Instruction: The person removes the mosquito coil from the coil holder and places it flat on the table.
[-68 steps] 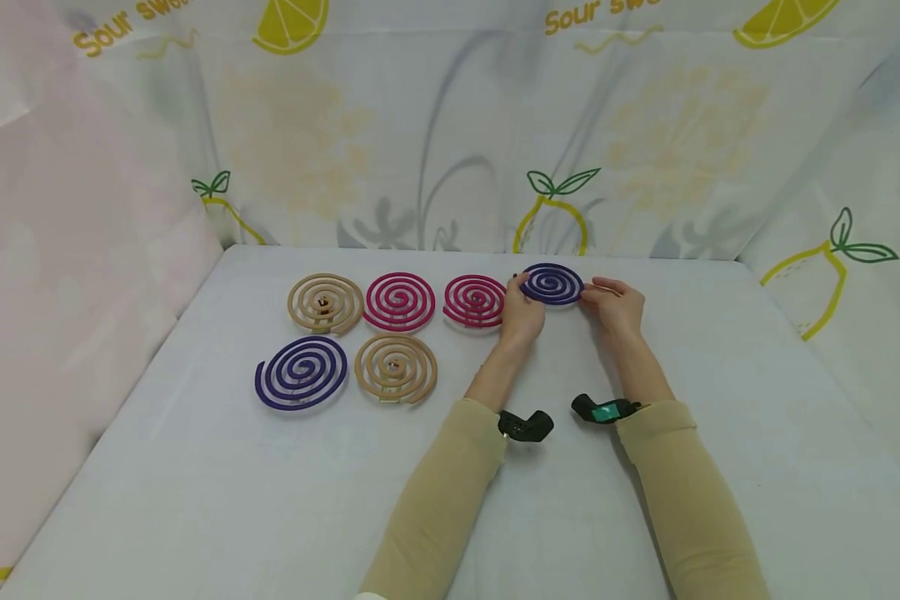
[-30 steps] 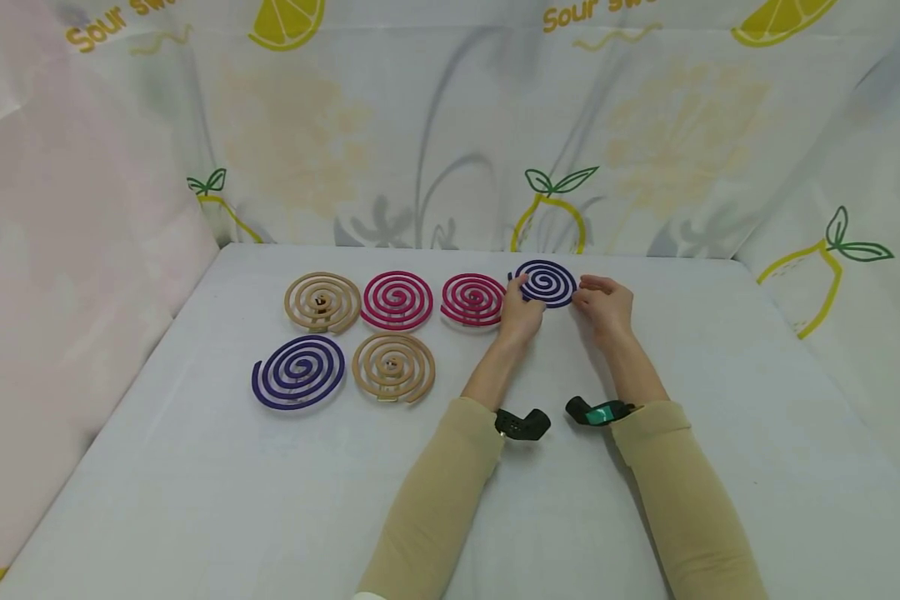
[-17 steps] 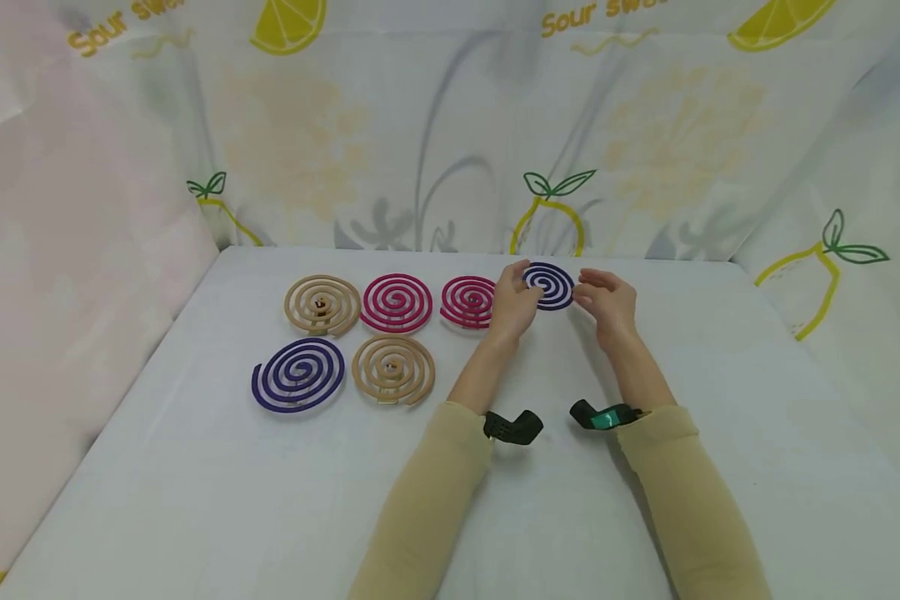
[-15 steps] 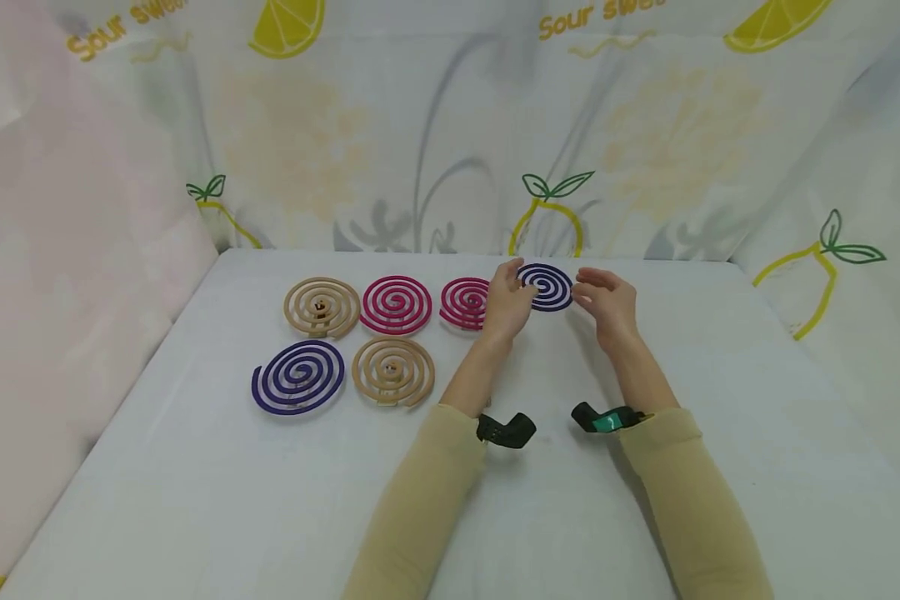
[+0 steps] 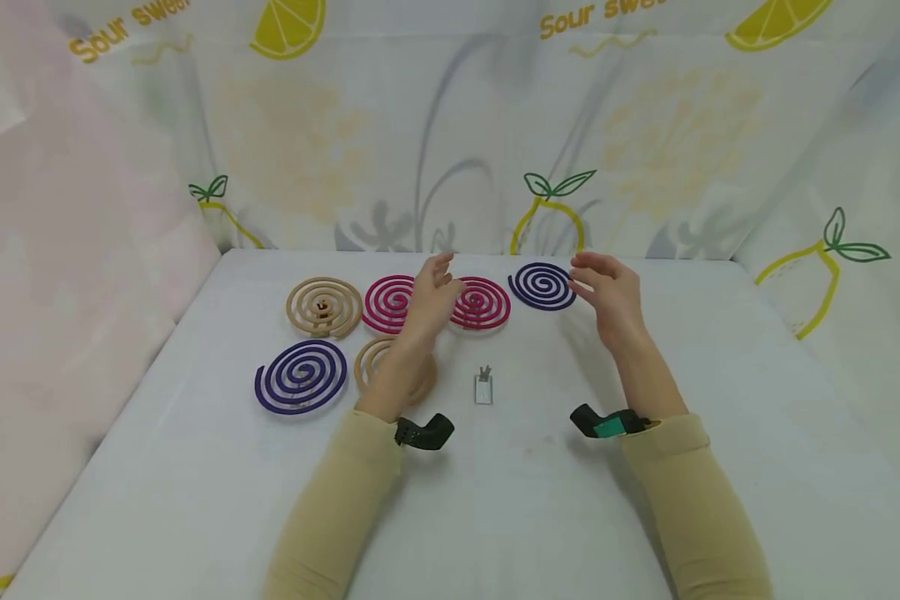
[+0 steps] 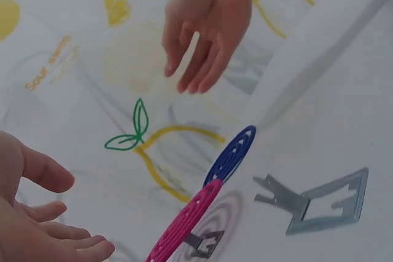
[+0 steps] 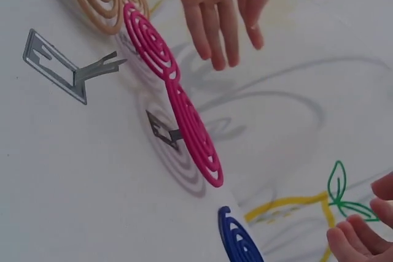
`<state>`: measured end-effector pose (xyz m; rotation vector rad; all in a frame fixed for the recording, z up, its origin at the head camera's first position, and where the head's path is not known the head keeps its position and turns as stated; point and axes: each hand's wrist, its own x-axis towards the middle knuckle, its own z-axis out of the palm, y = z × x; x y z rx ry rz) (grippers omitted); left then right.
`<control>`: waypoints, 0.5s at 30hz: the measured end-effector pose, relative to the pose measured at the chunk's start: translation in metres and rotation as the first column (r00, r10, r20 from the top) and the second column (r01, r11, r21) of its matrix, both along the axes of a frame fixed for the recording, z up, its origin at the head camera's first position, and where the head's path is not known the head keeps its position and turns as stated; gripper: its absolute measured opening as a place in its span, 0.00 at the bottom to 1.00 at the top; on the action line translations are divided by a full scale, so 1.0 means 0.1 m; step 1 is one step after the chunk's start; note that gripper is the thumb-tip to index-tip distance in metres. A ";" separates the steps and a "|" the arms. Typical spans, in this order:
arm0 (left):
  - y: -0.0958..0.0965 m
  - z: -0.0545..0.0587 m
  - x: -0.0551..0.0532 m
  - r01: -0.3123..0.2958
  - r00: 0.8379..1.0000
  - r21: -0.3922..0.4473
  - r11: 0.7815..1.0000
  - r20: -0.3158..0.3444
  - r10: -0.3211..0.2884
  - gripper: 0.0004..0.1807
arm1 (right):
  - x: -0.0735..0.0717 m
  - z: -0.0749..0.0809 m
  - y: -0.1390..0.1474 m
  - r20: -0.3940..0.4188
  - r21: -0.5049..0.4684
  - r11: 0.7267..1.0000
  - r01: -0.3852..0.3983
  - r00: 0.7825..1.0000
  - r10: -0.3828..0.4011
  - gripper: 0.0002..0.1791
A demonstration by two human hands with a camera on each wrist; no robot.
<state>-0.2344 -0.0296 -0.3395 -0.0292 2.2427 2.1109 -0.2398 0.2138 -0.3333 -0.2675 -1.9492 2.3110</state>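
1. A dark blue, round spiral coil (image 5: 544,284) is sitting just right of the upper centre of the head frame, near the far edge of the white table (image 5: 525,517).
2. The right hand (image 5: 612,292) is hovering just beside its right rim; in the left wrist view a gap is showing between the two. That hand's grip is hanging spread, fingers loosely bent.
3. A magenta spiral coil (image 5: 478,302) is standing left of the dark blue coil, raised on a small metal support that the right wrist view is showing.
4. The left hand (image 5: 431,296) is hovering near the upper centre, partly covering a second magenta spiral coil (image 5: 394,302); the right wrist view is showing it apart from both magenta coils. Its grip is also hanging spread, fingers relaxed.
5. A silver-grey metal stand, a rectangular frame with raised prongs (image 5: 483,388), is resting on the table near the frame's centre.
6. A tan spiral coil (image 5: 322,307) is sitting upper left of centre; below it, a larger-looking dark blue coil (image 5: 301,372) is sitting left of another tan coil (image 5: 367,363), which the left forearm is partly hiding.
7. Beige sleeves (image 5: 337,500) are reaching in from the bottom edge.
8. White lemon-printed fabric (image 5: 390,108) is hanging across the top.
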 end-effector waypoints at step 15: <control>-0.26 -0.15 -0.02 -0.018 0.998 -0.001 1.000 0.054 0.018 0.29 | 0.06 -0.07 -0.28 0.004 -0.001 0.998 -0.062 0.998 0.062 0.16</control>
